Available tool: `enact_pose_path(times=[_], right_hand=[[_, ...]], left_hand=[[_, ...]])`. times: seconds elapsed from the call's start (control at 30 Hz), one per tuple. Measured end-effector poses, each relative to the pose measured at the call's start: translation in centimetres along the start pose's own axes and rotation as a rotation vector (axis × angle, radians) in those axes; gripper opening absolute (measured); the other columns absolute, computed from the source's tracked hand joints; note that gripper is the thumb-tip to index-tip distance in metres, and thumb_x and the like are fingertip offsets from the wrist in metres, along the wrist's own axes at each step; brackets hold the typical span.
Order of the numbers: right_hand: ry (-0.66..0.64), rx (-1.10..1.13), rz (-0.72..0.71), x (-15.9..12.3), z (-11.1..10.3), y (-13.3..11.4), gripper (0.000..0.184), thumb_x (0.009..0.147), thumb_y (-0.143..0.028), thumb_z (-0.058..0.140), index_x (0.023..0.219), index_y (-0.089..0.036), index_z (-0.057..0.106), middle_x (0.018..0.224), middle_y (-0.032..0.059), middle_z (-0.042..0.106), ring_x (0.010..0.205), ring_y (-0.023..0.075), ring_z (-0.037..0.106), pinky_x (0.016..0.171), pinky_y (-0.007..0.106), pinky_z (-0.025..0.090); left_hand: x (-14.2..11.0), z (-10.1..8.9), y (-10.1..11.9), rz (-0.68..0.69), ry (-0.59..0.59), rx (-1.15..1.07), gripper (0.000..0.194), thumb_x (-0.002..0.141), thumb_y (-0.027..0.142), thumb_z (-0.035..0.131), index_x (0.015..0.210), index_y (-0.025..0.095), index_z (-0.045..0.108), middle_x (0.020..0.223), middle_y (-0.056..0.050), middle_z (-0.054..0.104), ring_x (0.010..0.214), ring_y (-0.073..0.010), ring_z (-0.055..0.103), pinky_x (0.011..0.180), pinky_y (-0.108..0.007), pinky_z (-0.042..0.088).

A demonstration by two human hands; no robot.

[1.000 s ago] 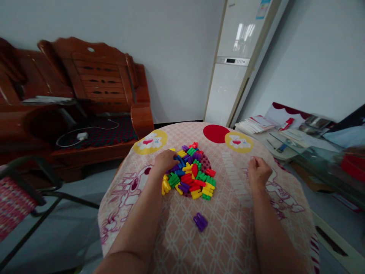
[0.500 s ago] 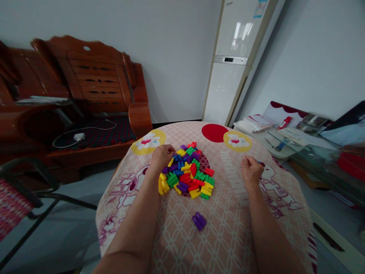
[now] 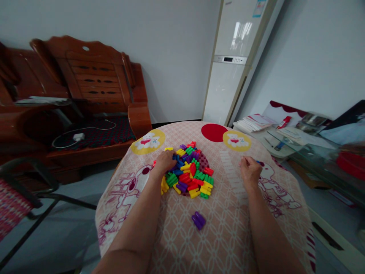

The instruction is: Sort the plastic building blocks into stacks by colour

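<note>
Dozens of coloured plastic pieces [image 3: 186,178] lie heaped on our cloth-covered worktop [image 3: 225,228]. With that heap as the dial, our left hand [image 3: 165,161] is at nine to ten o'clock, fingers bent over its edge; we cannot tell whether it grips anything. At three o'clock, well apart, our right hand [image 3: 249,171] curls narrow beside an indistinct blue bit [image 3: 258,161]. A lone purple piece [image 3: 199,220] rests near six.
</note>
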State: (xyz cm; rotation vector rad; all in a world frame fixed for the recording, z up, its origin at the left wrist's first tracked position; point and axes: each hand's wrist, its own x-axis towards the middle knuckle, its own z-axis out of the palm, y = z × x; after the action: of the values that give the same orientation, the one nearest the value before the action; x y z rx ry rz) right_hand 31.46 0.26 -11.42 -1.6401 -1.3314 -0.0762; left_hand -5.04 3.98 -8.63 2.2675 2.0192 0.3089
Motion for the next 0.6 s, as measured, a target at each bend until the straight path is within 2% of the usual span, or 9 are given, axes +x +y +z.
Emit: enact_pose_path(times=[0.23,0.37,0.47,0.53,0.6], right_hand=[[0.011,0.003,-0.023,0.0,-0.2,-0.2,0.038,0.082,-0.046,0.044,0.071,-0.016,0.065,0.061,0.0075,0.066,0.056,0.0173,0.056,0.060,0.029,0.042],[-0.036,0.105,0.028,0.0,-0.4,-1.2,0.036,0.083,-0.046,0.049,0.076,-0.016,0.067,0.063,0.0058,0.067,0.056,0.0169,0.058,0.057,0.028,0.044],[-0.231,0.306,0.062,-0.3,-0.5,-3.7,0.035,0.081,-0.048,0.056,0.080,-0.016,0.069,0.064,0.0043,0.068,0.051,0.0158,0.058,0.050,0.026,0.044],[-0.411,0.484,0.082,-0.8,-0.4,-5.9,0.037,0.079,-0.050,0.061,0.085,-0.015,0.070,0.068,0.0047,0.070,0.052,0.0162,0.061,0.046,0.025,0.043],[-0.575,0.640,0.099,-1.4,-0.1,-8.0,0.042,0.077,-0.050,0.066,0.098,-0.014,0.071,0.074,0.0054,0.072,0.060,0.0184,0.066,0.045,0.024,0.045]], left_hand=[[0.1,-0.6,-0.3,0.083,0.060,-0.309,0.023,0.069,0.014,0.064,0.091,0.016,0.069,0.093,-0.007,0.073,0.090,-0.0220,0.066,0.079,-0.029,0.049],[0.2,-1.7,0.7,0.062,0.197,-0.631,0.020,0.067,0.017,0.065,0.087,0.016,0.068,0.079,-0.004,0.072,0.073,-0.0176,0.066,0.068,-0.027,0.050],[-0.2,-2.5,2.9,0.108,0.202,-0.975,0.029,0.067,0.026,0.069,0.095,0.016,0.068,0.079,-0.003,0.072,0.068,-0.0160,0.066,0.063,-0.026,0.051],[-0.7,-2.7,4.9,0.161,0.110,-1.175,0.033,0.067,0.033,0.071,0.095,0.015,0.066,0.079,-0.004,0.072,0.066,-0.0159,0.066,0.061,-0.027,0.053],[-1.2,-2.6,7.0,0.185,0.016,-1.297,0.035,0.068,0.036,0.073,0.093,0.013,0.065,0.079,-0.006,0.073,0.066,-0.0166,0.067,0.063,-0.029,0.056]])
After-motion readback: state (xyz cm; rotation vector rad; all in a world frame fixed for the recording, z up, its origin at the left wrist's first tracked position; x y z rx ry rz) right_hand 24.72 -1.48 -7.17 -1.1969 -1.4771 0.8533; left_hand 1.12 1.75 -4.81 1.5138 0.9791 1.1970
